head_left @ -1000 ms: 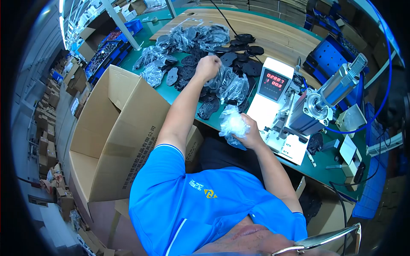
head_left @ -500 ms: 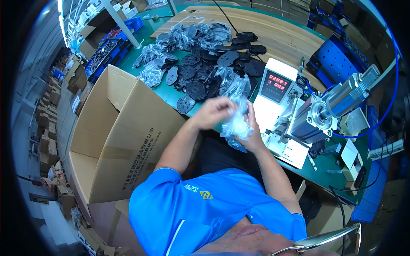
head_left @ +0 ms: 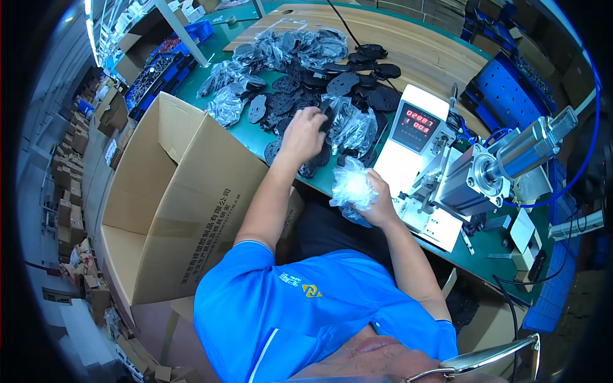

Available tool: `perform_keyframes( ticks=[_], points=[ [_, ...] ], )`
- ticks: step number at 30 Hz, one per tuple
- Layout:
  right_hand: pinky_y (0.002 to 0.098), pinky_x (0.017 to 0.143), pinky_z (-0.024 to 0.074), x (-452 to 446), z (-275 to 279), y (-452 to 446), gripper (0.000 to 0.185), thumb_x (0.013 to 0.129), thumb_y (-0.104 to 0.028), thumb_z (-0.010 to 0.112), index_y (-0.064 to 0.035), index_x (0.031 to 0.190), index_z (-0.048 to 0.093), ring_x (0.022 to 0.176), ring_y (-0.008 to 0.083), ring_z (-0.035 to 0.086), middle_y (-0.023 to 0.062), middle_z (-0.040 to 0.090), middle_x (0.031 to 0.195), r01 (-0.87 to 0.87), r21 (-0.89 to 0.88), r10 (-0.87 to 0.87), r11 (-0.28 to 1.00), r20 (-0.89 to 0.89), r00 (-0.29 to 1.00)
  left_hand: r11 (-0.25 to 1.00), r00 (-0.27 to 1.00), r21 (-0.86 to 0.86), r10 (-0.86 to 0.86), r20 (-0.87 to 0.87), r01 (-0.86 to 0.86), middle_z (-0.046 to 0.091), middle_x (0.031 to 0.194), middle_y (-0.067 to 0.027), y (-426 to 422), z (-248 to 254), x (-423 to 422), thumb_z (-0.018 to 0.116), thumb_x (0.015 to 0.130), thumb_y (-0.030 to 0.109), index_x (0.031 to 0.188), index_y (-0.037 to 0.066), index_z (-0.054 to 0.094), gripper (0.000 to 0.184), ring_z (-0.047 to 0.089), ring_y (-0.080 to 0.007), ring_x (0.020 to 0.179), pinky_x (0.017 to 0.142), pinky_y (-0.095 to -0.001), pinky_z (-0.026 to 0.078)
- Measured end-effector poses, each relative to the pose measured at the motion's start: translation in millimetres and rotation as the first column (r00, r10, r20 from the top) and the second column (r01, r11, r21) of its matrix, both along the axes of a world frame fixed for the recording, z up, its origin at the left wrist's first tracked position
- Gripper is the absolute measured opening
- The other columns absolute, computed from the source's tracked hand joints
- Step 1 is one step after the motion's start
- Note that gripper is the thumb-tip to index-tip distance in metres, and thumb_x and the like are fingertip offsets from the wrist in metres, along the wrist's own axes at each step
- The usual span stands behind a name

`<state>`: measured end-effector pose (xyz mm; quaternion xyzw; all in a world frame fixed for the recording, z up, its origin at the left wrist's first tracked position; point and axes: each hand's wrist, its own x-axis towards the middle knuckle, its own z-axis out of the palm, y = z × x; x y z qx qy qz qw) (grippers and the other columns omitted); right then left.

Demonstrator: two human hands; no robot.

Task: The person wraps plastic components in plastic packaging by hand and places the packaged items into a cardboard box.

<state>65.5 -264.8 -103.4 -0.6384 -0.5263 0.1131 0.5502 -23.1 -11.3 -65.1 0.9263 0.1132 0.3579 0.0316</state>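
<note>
Crumpled clear plastic-film bundle (head_left: 353, 184): in the right hand (head_left: 382, 201), just off the front edge of the green tabletop (head_left: 252, 139), near the white-bodied bench machine (head_left: 399, 165). Fingers wrap its right side and pinch it in a bunch.

Handling: probably very light, soft, springy when squeezed. Film likely slides on itself and tears if snagged. Best hold is the gathered middle; a single loose ply would peel away.

Left hand (head_left: 304, 135) is over the pile of flat black rounded pieces (head_left: 343, 83), fingers curled, a dark edge at the fingertips. Can't tell whether it's pinching that piece or only touching it.

Black pieces: thin, matte, oval to sole-like outlines, some with cutouts. Look semi-stiff, plastic or rubber, can't say which. Likely light and hard to break; take by the rim, since stacked faces may stick or slip.

Just right of the left hand: film-wrapped dark bundle (head_left: 357, 131), glossy, wrinkled, slippery by the look of it. Grip through the film onto the solid contents.

Nearby surfaces: smooth pale wood-grain board (head_left: 415, 48) behind, brown printed cardboard carton (head_left: 191, 204) beside the left arm, flaps raised.
</note>
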Motion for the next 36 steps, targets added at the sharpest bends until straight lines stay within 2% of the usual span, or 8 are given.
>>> perform_keyframes(
  ticks=[4,8,9,13,18,24,29,36],
  points=[
    [0.0367,0.069,0.0438,1.6,-6.6,-1.0,0.025,0.073,-0.009,0.081,-0.0038,0.089,0.062,0.074,0.0260,0.053,0.0093,0.056,0.085,-0.054,0.042,0.054,0.998,0.000,0.999,0.938,0.968,-0.315,0.200,0.152,-0.145,0.069,0.115,-0.0128,21.8,-10.3,6.4,0.069,0.080,0.007,0.108,0.007,0.074,0.029,0.065,-0.0336,0.099,0.087,-0.0387,0.056],
    [0.0367,0.068,0.0430,0.7,-2.6,0.2,0.024,0.074,-0.008,0.080,-0.0039,0.087,0.060,0.073,0.0260,0.053,0.0093,0.055,0.085,-0.055,0.001,0.055,0.999,0.005,0.998,0.913,0.895,0.105,0.356,0.268,-0.394,0.069,0.115,-0.0138,21.3,-4.6,10.7,0.072,0.081,0.009,0.109,0.007,0.073,0.029,0.066,-0.0323,0.099,0.087,-0.0398,0.056],
    [0.0367,0.068,0.0430,1.8,-2.7,1.2,0.024,0.074,-0.008,0.080,-0.0039,0.087,0.060,0.073,0.0260,0.053,0.0093,0.055,0.085,-0.054,0.001,0.054,0.999,0.005,0.999,0.913,0.896,0.105,0.355,0.268,-0.393,0.069,0.115,-0.0138,16.6,0.6,11.6,0.072,0.081,0.009,0.109,0.007,0.073,0.029,0.066,-0.0323,0.099,0.087,-0.0398,0.056],
    [0.0362,0.068,0.0428,1.7,-6.8,1.1,0.024,0.074,-0.008,0.080,-0.0036,0.087,0.060,0.073,0.0259,0.053,0.0093,0.055,0.085,-0.052,-0.003,0.052,0.999,0.015,0.999,0.983,0.946,-0.039,0.161,-0.281,-0.179,0.071,0.104,-0.0134,-16.4,10.1,2.2,0.071,0.083,0.014,0.105,0.006,0.072,0.023,0.068,-0.0323,0.093,0.082,-0.0400,0.057],
    [0.0361,0.068,0.0431,1.4,-4.3,0.6,0.024,0.074,-0.008,0.080,-0.0034,0.087,0.061,0.073,0.0257,0.053,0.0096,0.056,0.085,-0.065,0.001,0.065,0.998,0.002,0.998,0.937,0.901,0.058,0.346,-0.261,-0.343,0.072,0.091,-0.0115,-13.7,-24.1,8.6,0.069,0.086,0.020,0.095,0.006,0.071,0.016,0.069,-0.0338,0.084,0.076,-0.0412,0.057],
    [0.0357,0.069,0.0431,-0.1,-0.5,-1.3,0.023,0.075,-0.008,0.080,-0.0033,0.087,0.061,0.074,0.0256,0.053,0.0096,0.056,0.086,-0.071,-0.023,0.071,0.997,-0.021,0.997,0.929,0.900,0.093,0.369,-0.230,-0.357,0.071,0.084,-0.0105,-3.0,-36.8,14.9,0.068,0.089,0.024,0.086,0.006,0.070,0.018,0.070,-0.0348,0.078,0.073,-0.0431,0.057],
    [0.0353,0.069,0.0431,0.9,-2.6,-0.6,0.024,0.074,-0.008,0.081,-0.0035,0.088,0.062,0.074,0.0257,0.054,0.0096,0.057,0.086,-0.070,-0.011,0.070,0.997,-0.013,0.997,0.913,0.903,-0.054,0.389,-0.182,-0.404,0.072,0.084,-0.0133,0.2,-18.6,24.9,0.066,0.093,0.025,0.084,0.004,0.070,0.024,0.069,-0.0365,0.076,0.072,-0.0434,0.056],
    [0.0350,0.070,0.0433,2.2,-7.6,-2.0,0.025,0.074,-0.008,0.081,-0.0038,0.088,0.062,0.075,0.0256,0.054,0.0094,0.057,0.087,-0.070,0.010,0.070,0.997,-0.005,0.998,0.858,0.959,-0.458,0.282,0.042,-0.232,0.073,0.082,-0.0122,20.1,21.0,36.6,0.063,0.095,0.024,0.093,0.001,0.073,0.025,0.068,-0.0296,0.070,0.066,-0.0376,0.055]
  ],
)
